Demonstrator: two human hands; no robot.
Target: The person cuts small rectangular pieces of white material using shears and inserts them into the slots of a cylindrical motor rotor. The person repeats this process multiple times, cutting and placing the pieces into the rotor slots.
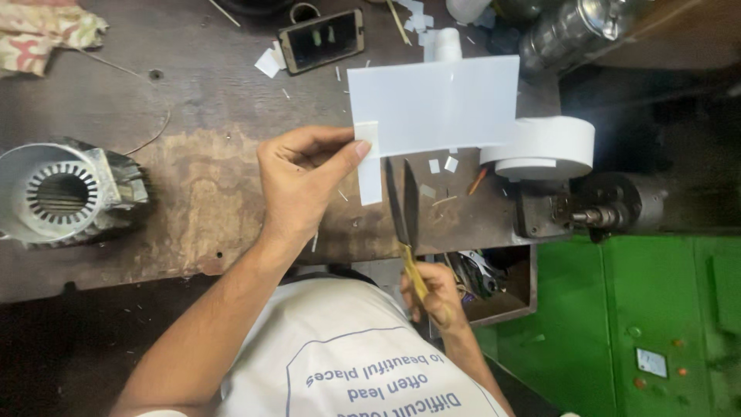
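Holding: white sheet (436, 104), pinched at its lower left corner by the left hand (302, 179), thumb and fingers closed on it, above the middle of the table (208, 193). Scissors (405, 220), yellow-handled, gripped by the right hand (434, 295) at the near edge; blades slightly parted, tips just below the sheet. Roll of white tape (544, 147) at the right edge. Motor stator (58, 193) at the left edge. Phone (321, 38) at the far edge.
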